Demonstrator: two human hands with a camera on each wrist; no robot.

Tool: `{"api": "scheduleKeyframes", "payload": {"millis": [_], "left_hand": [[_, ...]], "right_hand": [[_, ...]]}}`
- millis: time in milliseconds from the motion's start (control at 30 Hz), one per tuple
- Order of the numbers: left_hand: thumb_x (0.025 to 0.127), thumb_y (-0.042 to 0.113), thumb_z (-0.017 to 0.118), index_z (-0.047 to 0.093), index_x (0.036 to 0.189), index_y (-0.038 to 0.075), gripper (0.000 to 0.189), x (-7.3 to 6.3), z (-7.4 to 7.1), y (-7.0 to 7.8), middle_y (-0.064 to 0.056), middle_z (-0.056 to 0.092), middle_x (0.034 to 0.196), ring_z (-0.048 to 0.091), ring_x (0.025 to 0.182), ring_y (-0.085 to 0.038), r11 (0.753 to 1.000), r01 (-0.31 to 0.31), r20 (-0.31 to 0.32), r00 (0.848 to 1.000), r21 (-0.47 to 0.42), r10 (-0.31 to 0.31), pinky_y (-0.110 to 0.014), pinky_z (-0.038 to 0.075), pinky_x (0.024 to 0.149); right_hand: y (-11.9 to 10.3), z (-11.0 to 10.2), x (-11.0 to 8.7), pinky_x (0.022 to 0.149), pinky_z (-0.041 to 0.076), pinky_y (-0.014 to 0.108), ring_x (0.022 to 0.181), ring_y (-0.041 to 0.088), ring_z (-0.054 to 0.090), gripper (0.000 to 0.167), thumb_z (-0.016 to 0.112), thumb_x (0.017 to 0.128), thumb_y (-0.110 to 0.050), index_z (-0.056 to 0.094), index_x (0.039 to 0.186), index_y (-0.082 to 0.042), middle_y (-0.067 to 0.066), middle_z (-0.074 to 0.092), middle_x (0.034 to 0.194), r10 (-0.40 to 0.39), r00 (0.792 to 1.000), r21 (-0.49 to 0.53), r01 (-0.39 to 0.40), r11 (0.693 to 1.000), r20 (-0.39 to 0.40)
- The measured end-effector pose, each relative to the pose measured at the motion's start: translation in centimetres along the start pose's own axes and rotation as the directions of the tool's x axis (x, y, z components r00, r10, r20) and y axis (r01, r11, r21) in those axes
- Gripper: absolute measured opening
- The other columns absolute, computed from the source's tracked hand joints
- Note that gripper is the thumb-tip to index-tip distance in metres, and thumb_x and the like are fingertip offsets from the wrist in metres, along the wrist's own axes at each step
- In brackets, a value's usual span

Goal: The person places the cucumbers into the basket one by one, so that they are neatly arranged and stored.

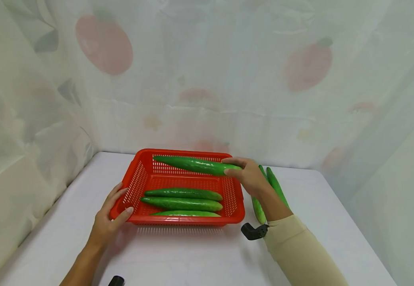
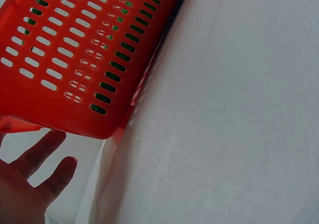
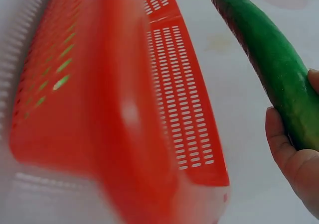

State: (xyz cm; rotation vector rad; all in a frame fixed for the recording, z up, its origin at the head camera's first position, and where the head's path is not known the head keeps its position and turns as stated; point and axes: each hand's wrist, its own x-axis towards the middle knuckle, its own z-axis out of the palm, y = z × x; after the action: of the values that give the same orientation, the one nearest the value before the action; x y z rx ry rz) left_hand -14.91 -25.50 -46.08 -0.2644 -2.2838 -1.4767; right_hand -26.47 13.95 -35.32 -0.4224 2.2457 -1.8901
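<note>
My right hand (image 1: 250,177) grips a long green cucumber (image 1: 192,164) near its right end. It holds the cucumber level over the back part of a red plastic basket (image 1: 178,219) with slotted walls. In the right wrist view, the cucumber (image 3: 269,50) lies between thumb and fingers, its thin tip pointing away. My left hand (image 1: 105,222) holds the basket's front left corner, thumb over the rim and fingers along the left side. Three cucumbers lie side by side in the front half of the basket, the middle one (image 1: 182,204) among them.
Two more cucumbers lie on the white table (image 1: 192,262) right of the basket; the outer cucumber (image 1: 277,186) is partly behind my right forearm. A pale curtain (image 1: 207,71) with fruit prints hangs behind the table, and similar sheeting flanks both sides.
</note>
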Motion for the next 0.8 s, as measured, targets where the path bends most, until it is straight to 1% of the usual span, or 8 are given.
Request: {"api": "scheduleKeyframes", "payload": {"millis": [67,200,333,467,567,700,800], "left_hand": [[0.090,0.008,0.063,0.047,0.142,0.009,0.055,0.0,0.0,-0.1,-0.002,0.028,0.154,0.034,0.131,-0.006,1.000,-0.001,-0.002,1.000,0.002,0.001,-0.010,0.037,0.090],[0.090,0.007,0.064,0.047,0.142,0.008,0.054,0.0,0.0,-0.1,-0.003,0.028,0.154,0.034,0.131,-0.006,1.000,-0.005,-0.008,1.000,0.005,0.005,-0.011,0.037,0.090],[0.090,0.007,0.064,0.047,0.141,0.007,0.054,0.0,0.1,-0.2,-0.002,0.028,0.154,0.033,0.131,-0.006,1.000,-0.006,-0.008,1.000,0.002,0.006,-0.011,0.037,0.090],[0.090,0.007,0.064,0.047,0.142,0.007,0.054,0.0,0.1,-0.3,-0.002,0.028,0.154,0.033,0.131,-0.006,1.000,-0.005,-0.003,1.000,0.006,0.005,-0.010,0.037,0.091],[0.090,0.008,0.064,0.047,0.142,0.007,0.054,0.0,0.1,-0.3,-0.002,0.028,0.154,0.033,0.131,-0.006,1.000,-0.004,0.000,1.000,0.007,0.004,-0.010,0.037,0.091],[0.090,0.008,0.064,0.047,0.142,0.008,0.054,0.1,0.1,-0.4,-0.002,0.028,0.154,0.033,0.132,-0.006,1.000,0.001,-0.002,1.000,-0.001,-0.001,-0.010,0.036,0.091],[0.090,0.009,0.064,0.047,0.142,0.008,0.054,0.0,0.1,-0.3,-0.001,0.028,0.154,0.033,0.132,-0.007,1.000,0.004,-0.002,1.000,-0.001,-0.004,-0.010,0.036,0.091]], "right_hand": [[-0.4,0.1,0.4,0.088,0.049,0.046,0.103,0.031,0.057,0.031,0.066,0.088,-0.010,0.067,0.119,-0.007,0.013,0.059,0.118,0.000,1.000,-0.005,0.000,1.000,0.011],[-0.6,0.5,1.2,0.087,0.050,0.048,0.102,0.032,0.058,0.031,0.066,0.089,-0.009,0.066,0.119,-0.006,0.015,0.059,0.116,0.010,0.999,0.047,-0.012,0.999,0.034],[-0.4,0.8,1.9,0.083,0.052,0.045,0.102,0.033,0.058,0.034,0.068,0.088,-0.006,0.064,0.121,-0.003,0.017,0.058,0.118,0.032,0.998,0.108,-0.038,0.993,0.059],[0.1,1.0,2.6,0.082,0.053,0.042,0.102,0.032,0.057,0.034,0.068,0.088,-0.005,0.065,0.121,-0.002,0.016,0.057,0.119,0.062,0.996,0.117,-0.070,0.991,0.071],[0.3,1.2,3.0,0.084,0.052,0.043,0.103,0.031,0.057,0.034,0.068,0.088,-0.005,0.065,0.121,-0.003,0.015,0.057,0.119,0.067,0.995,0.091,-0.074,0.993,0.073],[0.5,1.4,3.6,0.092,0.046,0.044,0.111,0.029,0.053,0.032,0.067,0.088,-0.005,0.066,0.121,-0.004,0.011,0.057,0.124,0.059,0.996,0.030,-0.061,0.998,0.074],[0.6,1.6,4.1,0.096,0.042,0.048,0.118,0.028,0.049,0.032,0.066,0.089,-0.004,0.066,0.121,-0.005,0.009,0.054,0.130,0.060,0.994,-0.017,-0.059,0.998,0.087]]}}
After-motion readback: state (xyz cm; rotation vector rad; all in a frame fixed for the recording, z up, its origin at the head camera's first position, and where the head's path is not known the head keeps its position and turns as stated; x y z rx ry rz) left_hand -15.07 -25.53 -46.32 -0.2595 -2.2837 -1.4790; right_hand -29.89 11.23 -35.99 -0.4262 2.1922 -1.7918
